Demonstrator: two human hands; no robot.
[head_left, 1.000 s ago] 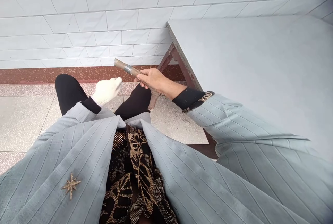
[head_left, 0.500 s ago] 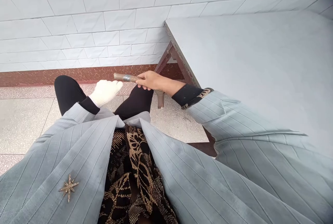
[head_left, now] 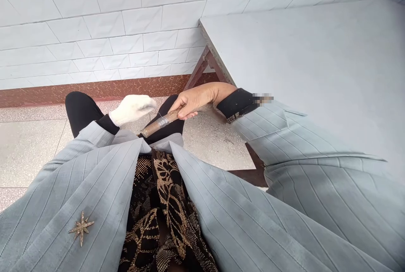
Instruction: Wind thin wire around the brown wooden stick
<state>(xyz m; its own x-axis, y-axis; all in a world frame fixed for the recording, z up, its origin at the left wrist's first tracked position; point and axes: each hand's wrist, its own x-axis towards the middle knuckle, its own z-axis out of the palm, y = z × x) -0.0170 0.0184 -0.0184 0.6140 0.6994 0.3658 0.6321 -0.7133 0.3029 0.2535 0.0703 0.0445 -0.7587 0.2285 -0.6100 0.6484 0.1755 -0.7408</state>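
Observation:
My right hand, bare, wraps round a brown wooden handle that slants down to the left over my lap. Silvery wire is coiled about the handle left of my fingers. From the coil a thin strand rises towards my left hand, which wears a white knitted glove. Its fingers are pinched together, seemingly on the strand's end. The handle's far end is blurred and partly hidden behind my right wrist, so I cannot tell what kind of tool it is.
To the right stands a table with a pale top and reddish-brown legs. White wall tiles rise ahead above a brown skirting strip. My black-clad knees are over the speckled floor tiles.
My right hand has turned the handle, so its left end has swung down towards my lap. The gloved left hand has shifted slightly right, and a wire strand now shows beside it.

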